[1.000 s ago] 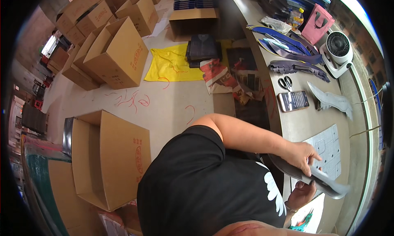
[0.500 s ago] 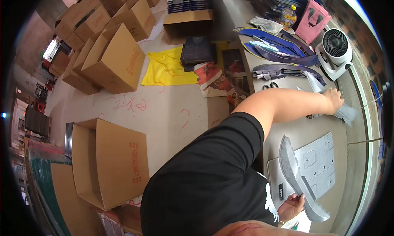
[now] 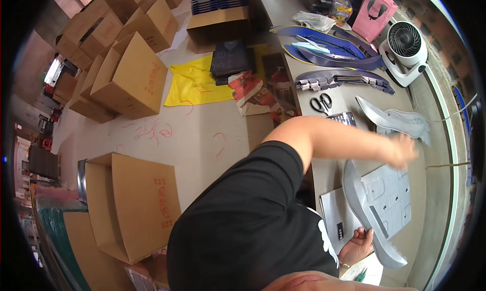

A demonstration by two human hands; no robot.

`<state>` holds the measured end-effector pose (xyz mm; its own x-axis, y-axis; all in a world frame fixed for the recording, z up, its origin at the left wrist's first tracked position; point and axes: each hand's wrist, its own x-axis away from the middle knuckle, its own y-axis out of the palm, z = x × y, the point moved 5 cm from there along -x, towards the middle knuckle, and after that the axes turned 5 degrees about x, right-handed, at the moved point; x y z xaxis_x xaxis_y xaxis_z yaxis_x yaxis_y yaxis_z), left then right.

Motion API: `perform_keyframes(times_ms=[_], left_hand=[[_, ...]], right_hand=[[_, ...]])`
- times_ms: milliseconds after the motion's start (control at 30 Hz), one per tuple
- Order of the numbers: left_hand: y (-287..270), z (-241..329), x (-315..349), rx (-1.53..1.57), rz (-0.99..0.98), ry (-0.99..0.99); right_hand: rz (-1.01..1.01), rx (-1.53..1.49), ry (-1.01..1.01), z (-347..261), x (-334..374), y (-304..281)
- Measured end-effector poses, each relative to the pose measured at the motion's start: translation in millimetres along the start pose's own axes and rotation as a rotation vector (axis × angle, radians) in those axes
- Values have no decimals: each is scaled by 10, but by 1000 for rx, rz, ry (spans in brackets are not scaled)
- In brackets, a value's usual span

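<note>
Over the bench, my left hand (image 3: 401, 152) is smeared by motion, so its fingers are unclear and nothing can be made out in it. Just beyond it lie curved grey strips (image 3: 390, 120) with notched ends. My right hand (image 3: 358, 244), low in the view with its palm turned up, pinches another long curved grey strip (image 3: 354, 189) near its lower part. That strip slants across a flat grey panel (image 3: 387, 189) printed with pocket-like outlines and a pale sheet (image 3: 331, 215) with a small black label. Black-handled scissors (image 3: 320, 103) and a phone-like device (image 3: 344, 119) lie past my left forearm.
Blue and dark curved strips (image 3: 329, 50) lie farther along the bench, near a white fan (image 3: 405, 45), a pink bag (image 3: 373, 13) and a bottle (image 3: 341, 10). An open carton (image 3: 147, 205) stands left of me. More cartons (image 3: 129, 73), yellow cloth (image 3: 190, 86) and dark folded goods (image 3: 230, 60) are beyond.
My left hand has come away from the grey strips by the wall and moved nearer to me. Scissors and the phone-like device now show more. My right hand keeps its hold, with its strip nearly still.
</note>
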<state>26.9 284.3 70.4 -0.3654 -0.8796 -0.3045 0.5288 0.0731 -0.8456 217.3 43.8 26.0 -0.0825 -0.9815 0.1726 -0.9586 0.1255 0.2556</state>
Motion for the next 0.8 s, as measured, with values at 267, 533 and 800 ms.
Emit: perform_keyframes(times_ms=[267, 533, 800], left_hand=[[-117, 1360, 1974, 382, -139, 255], [-163, 1492, 2660, 310, -83, 275], [-381, 1391, 2986, 160, -180, 291]], right_hand=[[-343, 41, -40, 4, 503, 434], [-567, 90, 138, 66, 1159, 450], [-196, 1174, -672, -737, 1866, 452]])
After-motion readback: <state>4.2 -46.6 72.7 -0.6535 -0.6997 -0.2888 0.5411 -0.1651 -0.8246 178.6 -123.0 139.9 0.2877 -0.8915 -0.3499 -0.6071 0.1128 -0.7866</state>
